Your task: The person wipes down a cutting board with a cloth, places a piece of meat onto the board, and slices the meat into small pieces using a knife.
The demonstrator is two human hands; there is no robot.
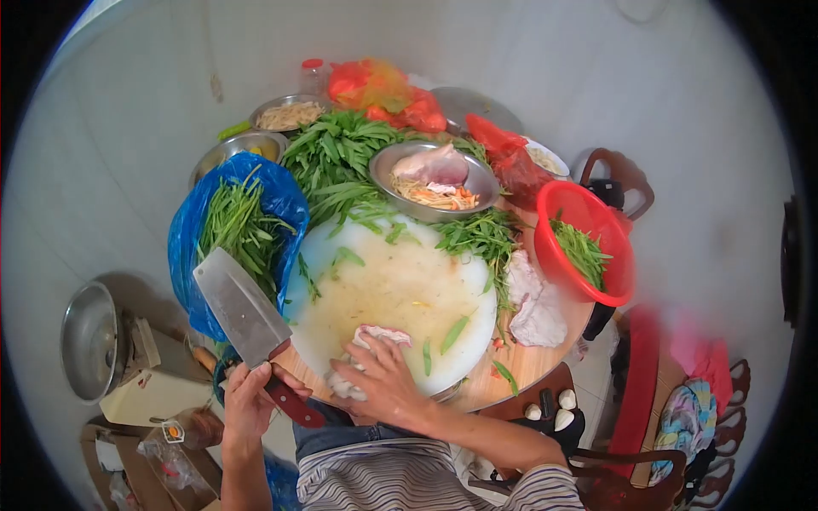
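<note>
My left hand (pixel 251 400) holds a cleaver (pixel 241 305) by its dark red handle, off the near left edge of the board, with the wide blade pointing up and left. Fingers bent, my right hand (pixel 383 375) presses on a pale piece of meat (pixel 345 381) at the near edge of the round white cutting board (pixel 400 289). Pinkish meat also shows just above those fingers. Loose green leaves (pixel 454 334) and wet yellowish stains lie on the board. More pale meat (pixel 538 319) rests on the wooden table to the right.
A blue bag of green stems (pixel 192 247) stands left. Behind the board are leafy greens (pixel 341 145), a steel bowl with meat and shreds (pixel 388 189) and red bags (pixel 503 153). A red basin (pixel 618 247) sits right; a metal basin (pixel 85 341) is at far left.
</note>
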